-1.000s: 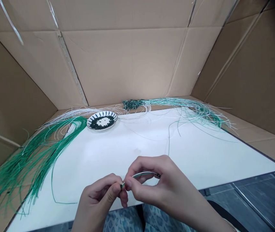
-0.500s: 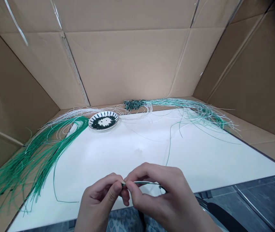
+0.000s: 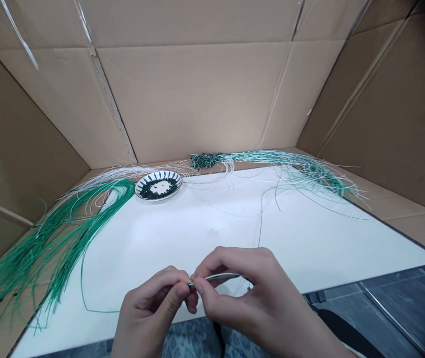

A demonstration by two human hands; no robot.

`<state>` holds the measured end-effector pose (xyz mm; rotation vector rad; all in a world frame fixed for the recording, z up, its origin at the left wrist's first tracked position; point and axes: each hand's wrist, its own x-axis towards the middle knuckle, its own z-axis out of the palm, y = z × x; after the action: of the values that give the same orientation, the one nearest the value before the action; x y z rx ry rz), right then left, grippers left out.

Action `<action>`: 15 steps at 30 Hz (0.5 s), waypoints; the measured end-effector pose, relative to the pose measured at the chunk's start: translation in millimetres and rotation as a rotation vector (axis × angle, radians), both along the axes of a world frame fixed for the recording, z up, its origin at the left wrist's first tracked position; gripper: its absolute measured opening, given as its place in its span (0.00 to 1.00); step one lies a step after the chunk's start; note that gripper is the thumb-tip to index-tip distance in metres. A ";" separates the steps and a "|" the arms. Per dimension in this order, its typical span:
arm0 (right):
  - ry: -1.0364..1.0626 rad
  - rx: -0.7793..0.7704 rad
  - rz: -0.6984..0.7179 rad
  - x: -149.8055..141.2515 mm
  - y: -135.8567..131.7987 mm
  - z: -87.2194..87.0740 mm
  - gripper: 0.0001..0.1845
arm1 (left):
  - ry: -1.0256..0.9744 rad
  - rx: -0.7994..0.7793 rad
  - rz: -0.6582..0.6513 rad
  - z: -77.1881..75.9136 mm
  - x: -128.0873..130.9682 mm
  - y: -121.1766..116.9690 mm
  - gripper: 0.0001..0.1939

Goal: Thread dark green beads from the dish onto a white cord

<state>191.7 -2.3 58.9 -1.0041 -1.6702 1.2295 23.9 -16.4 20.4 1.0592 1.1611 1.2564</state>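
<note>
My left hand and my right hand meet low over the front of the white board, fingertips nearly touching. Each pinches between thumb and index finger a thin cord of green and white strands. It arches from the pinch back into my right palm, where a small dark end shows. A loose green strand runs from behind my right hand toward the back. Another green strand lies bent on the board to the left of my left hand. What lies right under the fingertips is hidden.
A patterned plate of small dark beads stands at the back left of the white board. Green strands spill over the left edge. A bundle with dark tips lies along the back. Cardboard walls surround the board.
My hands keep the same pinch, and the cord between them arches a little more. My right hand has risen slightly. The whole view has shifted a little.
</note>
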 end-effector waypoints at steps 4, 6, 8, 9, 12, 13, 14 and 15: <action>-0.019 -0.073 0.053 3.9 5.6 2.7 0.05 | 0.104 0.078 0.032 2.8 -1.8 0.6 0.16; -0.030 -0.087 0.050 4.9 7.6 2.4 0.04 | 0.132 0.107 0.041 4.5 -1.8 0.1 0.15; -0.032 -0.108 0.044 5.6 9.0 1.3 0.04 | 0.164 0.136 0.048 5.5 -1.7 -0.8 0.12; -0.030 -0.119 0.043 6.0 9.5 0.8 0.04 | 0.181 0.148 0.045 5.7 -1.7 -1.3 0.11; -0.020 -0.139 0.057 7.7 9.7 0.5 0.06 | 0.219 0.177 0.023 5.5 -1.8 -2.1 0.09; -0.020 -0.139 0.060 8.4 9.4 1.0 0.06 | 0.229 0.188 0.019 5.4 -1.8 -2.1 0.08; -0.023 -0.133 0.059 9.1 9.0 1.7 0.06 | 0.238 0.197 0.017 5.6 -1.8 -2.1 0.08; -0.032 -0.121 0.059 9.7 8.6 2.5 0.06 | 0.248 0.205 0.016 5.9 -1.6 -2.0 0.07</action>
<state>201.4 6.3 61.4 -1.0591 -1.6767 1.3740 22.3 -18.5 26.3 1.3916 1.2463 1.3040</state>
